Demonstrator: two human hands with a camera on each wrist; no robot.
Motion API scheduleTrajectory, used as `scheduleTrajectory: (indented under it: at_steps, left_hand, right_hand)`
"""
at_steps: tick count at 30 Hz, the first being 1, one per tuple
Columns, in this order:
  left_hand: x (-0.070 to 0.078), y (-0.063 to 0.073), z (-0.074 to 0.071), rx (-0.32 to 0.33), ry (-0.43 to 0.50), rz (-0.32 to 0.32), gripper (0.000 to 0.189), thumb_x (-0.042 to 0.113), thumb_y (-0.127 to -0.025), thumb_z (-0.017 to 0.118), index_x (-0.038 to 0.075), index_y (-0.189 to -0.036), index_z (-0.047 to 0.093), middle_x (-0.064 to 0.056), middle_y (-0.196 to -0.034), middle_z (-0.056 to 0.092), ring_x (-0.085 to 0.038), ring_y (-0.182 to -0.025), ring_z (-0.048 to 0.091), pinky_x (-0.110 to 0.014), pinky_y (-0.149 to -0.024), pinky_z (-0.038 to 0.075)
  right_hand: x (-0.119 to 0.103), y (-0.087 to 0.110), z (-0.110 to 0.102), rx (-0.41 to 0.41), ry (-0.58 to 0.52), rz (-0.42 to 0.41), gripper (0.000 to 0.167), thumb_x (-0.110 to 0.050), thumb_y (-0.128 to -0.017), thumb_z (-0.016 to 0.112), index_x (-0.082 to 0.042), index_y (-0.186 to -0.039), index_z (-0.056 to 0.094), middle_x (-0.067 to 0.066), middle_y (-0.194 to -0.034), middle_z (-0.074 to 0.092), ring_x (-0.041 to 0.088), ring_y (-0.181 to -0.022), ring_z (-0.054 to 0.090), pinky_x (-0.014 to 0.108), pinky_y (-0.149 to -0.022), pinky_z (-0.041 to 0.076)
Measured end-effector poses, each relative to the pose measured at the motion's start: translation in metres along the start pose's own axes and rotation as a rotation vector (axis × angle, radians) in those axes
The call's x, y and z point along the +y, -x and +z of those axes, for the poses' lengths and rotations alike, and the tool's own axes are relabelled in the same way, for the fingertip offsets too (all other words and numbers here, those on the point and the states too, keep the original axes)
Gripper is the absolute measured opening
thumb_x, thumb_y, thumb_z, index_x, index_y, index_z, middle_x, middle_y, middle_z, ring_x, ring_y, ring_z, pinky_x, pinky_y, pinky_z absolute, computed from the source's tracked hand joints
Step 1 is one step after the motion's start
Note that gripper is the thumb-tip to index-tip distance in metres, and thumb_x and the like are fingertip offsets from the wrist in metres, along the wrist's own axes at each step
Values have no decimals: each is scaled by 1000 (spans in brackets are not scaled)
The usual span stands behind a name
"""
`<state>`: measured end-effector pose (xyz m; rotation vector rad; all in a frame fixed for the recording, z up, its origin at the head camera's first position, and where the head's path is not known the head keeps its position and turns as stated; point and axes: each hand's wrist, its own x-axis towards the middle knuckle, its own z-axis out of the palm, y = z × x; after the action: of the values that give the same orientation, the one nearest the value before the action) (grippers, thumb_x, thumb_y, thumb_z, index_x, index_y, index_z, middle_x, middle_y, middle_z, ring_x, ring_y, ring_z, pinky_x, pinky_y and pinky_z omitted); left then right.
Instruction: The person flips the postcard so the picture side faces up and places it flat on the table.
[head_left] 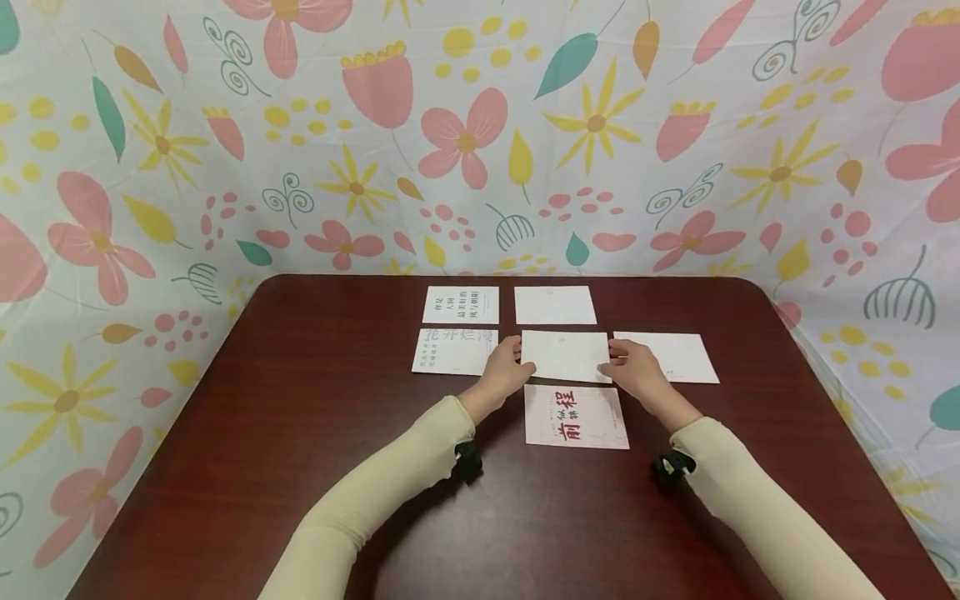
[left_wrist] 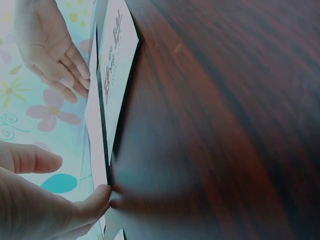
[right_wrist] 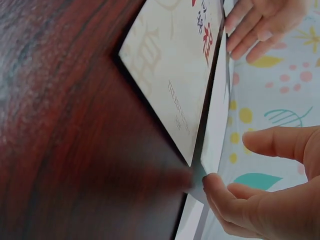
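Note:
A blank-looking white card (head_left: 566,357) with a tiny mark near its top lies in the middle of the group. At its left edge is my left hand (head_left: 501,375), fingertips at the edge and thumb raised apart from the card in the left wrist view. On the opposite side my right hand (head_left: 639,373) touches the right edge with its fingertips, its thumb also held off the card. Just below lies a pinkish card (head_left: 576,417) with red and black characters. My left hand partly covers a card with pale purple writing (head_left: 453,352).
Behind these lie a card with black characters (head_left: 461,305) and another white card (head_left: 555,305). To the right, partly behind my right hand, is a further white card (head_left: 675,357). All rest on a dark brown table (head_left: 300,400) against a floral curtain (head_left: 465,200).

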<state>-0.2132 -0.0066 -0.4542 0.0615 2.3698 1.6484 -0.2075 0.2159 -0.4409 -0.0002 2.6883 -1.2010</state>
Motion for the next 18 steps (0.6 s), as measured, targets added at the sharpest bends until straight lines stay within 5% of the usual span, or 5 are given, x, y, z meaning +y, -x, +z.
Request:
scheduleTrajectory:
  at_steps: [11, 18]
  left_hand:
    - [3, -2, -3, 13, -7, -41, 60, 2, -90, 56, -5, -145, 33, -22, -140, 43, -34, -127, 46, -38, -99, 45]
    - [3, -4, -8, 23, 0, -44, 58, 1, -89, 56, -8, -143, 35, -21, -131, 50, -33, -118, 53, -37, -95, 48]
  right_hand:
    - [1, -4, -2, 71, -108, 1, 53, -1, -92, 55, 16, -139, 36, 34, -128, 48, 42, -116, 50, 45, -92, 49]
    - [-1, -3, -6, 89, -161, 28, 50, -4, -94, 52, 14, -139, 39, 31, -128, 50, 38, -114, 52, 25, -69, 49]
